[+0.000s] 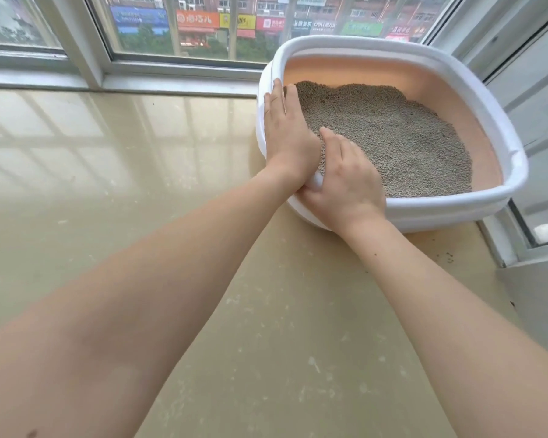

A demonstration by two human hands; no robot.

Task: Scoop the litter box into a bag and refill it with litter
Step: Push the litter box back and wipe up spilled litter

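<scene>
Glossy beige floor [140, 184] at left, left hand [287, 134] flat with straight fingers on the near-left rim of the white litter box [440, 207], right hand [345, 181] just beside it, fingers relaxed over the same rim, grey litter [393, 134] beyond both hands, window frame [519, 241] at right.

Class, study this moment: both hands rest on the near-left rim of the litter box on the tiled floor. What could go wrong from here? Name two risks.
1. The litter lies heaped and uneven; if the left hand and right hand tip or jerk the litter box, grains may spill over the rim.
2. Stray grains already lie on the glossy floor, and more could scatter there.
</scene>
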